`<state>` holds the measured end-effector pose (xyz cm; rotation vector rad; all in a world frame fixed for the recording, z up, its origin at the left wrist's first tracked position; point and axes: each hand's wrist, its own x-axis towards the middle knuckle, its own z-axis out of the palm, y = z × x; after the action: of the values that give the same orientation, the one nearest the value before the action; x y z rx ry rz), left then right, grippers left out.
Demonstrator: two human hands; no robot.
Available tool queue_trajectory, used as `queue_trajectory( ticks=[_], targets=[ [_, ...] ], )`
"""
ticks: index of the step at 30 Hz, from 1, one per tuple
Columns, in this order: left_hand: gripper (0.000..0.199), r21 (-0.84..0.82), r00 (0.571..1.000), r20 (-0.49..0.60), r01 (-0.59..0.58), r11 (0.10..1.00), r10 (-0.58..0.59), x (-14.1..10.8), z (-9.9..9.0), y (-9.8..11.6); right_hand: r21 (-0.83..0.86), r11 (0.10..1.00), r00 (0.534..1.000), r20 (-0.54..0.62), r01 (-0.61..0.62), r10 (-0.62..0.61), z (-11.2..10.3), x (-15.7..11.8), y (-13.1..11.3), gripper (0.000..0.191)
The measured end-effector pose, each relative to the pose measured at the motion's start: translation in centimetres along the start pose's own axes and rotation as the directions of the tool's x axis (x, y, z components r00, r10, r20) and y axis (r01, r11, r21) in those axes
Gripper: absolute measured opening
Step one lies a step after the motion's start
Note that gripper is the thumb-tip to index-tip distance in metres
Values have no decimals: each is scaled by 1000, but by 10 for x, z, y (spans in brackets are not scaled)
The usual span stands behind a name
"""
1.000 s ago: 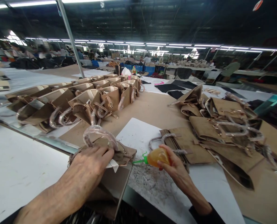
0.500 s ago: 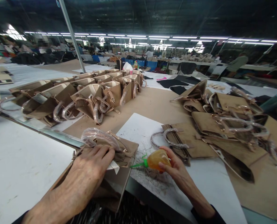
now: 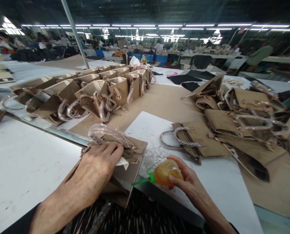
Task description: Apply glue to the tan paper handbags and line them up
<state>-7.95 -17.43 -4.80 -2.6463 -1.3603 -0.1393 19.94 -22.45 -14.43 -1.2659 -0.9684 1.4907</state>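
My left hand is closed over the top of a brown handbag at the table edge, its fingertips hidden behind the material. Clear plastic wraps the bag's handle, and a white flap sticks out beside my fingers. In my right hand is a soft squeeze bottle of amber liquid, lying on its side. Its thin green nozzle points left, with the tip at the bag's right-hand edge. I cannot tell whether liquid is coming out.
Rows of upright brown handbags stand at the back left. A flat-lying handbag and a pile of others occupy the right side. White paper and brown board cover the table. Black pieces lie farther back.
The bottle's nozzle has moved lower along the bag's right edge, with my right hand a little lower too. My left hand still holds the bag. The whole view has shifted slightly.
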Motion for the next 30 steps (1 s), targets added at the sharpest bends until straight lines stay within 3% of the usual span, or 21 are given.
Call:
queue_trajectory(
  ticks=[12, 17, 23, 30],
  targets=[
    [35, -9, 997, 74, 32, 999, -32, 4, 1, 0, 37, 997, 998, 30, -60, 59, 8, -24, 7, 57],
    [33, -10, 999, 53, -3, 1000, 4, 4, -3, 0, 15, 998, 998, 21, -58, 57, 5, -29, 7, 57],
    [29, 6, 998, 62, 6, 1000, -7, 7, -3, 0, -2, 997, 994, -76, -81, 80, 5, -29, 7, 58],
    [30, 1, 999, 49, -5, 1000, 5, 11, -1, 0, 17, 992, 991, -45, -127, 128, 5, -32, 11, 59]
  ],
)
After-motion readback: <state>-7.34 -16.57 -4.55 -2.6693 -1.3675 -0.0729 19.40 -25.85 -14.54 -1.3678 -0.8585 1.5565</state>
